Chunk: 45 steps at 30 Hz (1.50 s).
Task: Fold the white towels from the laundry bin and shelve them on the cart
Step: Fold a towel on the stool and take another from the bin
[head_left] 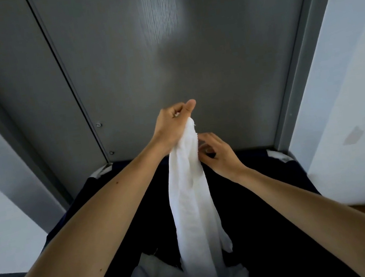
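The left hand (177, 115) pinches the top of a white towel (190, 196) that hangs over the middle of the laundry bin (266, 185). The right hand (218, 156) is at the towel's edge, its grip unclear. This looks like the opening-out step; next, find a second corner and spread the towel.

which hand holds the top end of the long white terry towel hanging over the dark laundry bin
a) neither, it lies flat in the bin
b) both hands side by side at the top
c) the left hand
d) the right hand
c: the left hand grips the top end of the long white terry towel, while the right hand is lower, by its side edge.
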Motion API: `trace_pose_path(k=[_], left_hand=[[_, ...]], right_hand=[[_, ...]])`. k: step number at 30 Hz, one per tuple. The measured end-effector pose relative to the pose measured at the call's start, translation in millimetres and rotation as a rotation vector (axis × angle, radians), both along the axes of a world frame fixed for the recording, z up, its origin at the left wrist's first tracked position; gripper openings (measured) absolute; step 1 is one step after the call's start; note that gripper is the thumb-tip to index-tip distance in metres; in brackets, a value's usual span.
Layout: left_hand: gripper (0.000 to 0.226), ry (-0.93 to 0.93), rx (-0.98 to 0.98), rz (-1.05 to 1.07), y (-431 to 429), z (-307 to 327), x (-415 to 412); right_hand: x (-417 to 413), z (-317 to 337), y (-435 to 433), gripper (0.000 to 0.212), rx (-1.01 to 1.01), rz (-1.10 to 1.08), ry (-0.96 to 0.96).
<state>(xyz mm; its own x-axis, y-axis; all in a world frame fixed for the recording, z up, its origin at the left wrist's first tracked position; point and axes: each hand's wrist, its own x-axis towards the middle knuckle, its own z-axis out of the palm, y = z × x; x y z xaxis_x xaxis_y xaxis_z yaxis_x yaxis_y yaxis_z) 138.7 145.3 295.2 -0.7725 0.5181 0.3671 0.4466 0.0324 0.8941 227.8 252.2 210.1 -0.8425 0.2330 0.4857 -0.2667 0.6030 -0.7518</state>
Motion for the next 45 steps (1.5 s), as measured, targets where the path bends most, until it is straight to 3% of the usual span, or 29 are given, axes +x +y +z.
trace_pose_path(k=[5,10,14,17,20,23,26,27,28,30,31,33,36,40,42,45], left_hand=[[0.044,0.086,0.043,-0.034,4,0,4],[0.041,-0.015,0.146,0.019,1,-2,-1],[0.043,-0.013,0.141,0.066,-3,0,-9],[0.044,0.1,-0.083,0.123,-18,-9,-25],[0.044,0.158,-0.315,0.213,-38,-24,-39],[0.025,0.139,-0.522,0.16,-46,-35,-34],[0.085,0.244,-0.701,-0.072,-34,-43,-14],[0.094,0.306,-0.762,-0.127,-27,-46,-7],[0.09,0.361,-0.831,-0.155,-21,-49,-3],[0.055,0.424,-0.956,-0.13,-14,-52,0],[0.04,0.4,-0.938,-0.095,-13,-53,1],[0.024,0.236,-0.706,-0.039,-12,-54,0],[0.017,0.042,-0.329,0.106,-7,-47,5],[0.022,-0.301,0.092,0.2,2,-27,11],[0.022,-0.478,0.286,0.198,-2,-16,10],[0.017,-0.641,0.417,0.186,-11,-10,5]], right_hand=[[-2,4,-6,0.034,-0.045,0.08,-0.175],[0,-7,1,0.013,-0.136,0.083,-0.348],[0,-23,8,0.017,0.078,0.065,-0.698],[3,-25,22,0.023,-0.016,-0.049,-0.631],[-1,-9,36,0.027,0.117,-0.125,-0.548],[-8,6,37,0.029,0.233,-0.09,-0.549],[-14,16,30,0.03,0.348,-0.02,-0.572],[-16,18,27,0.029,0.369,0.001,-0.56],[-18,20,25,0.028,0.362,0.018,-0.537],[-16,22,17,0.023,0.285,0.046,-0.461],[-13,21,15,0.02,0.211,0.053,-0.411],[-7,18,12,0.019,0.053,0.015,-0.282],[1,8,15,0.021,0.001,-0.12,-0.196],[8,-8,33,0.036,0.082,-0.172,-0.475],[13,-16,44,0.027,0.121,-0.197,-0.607],[17,-21,57,0.026,0.143,-0.273,-0.618]])
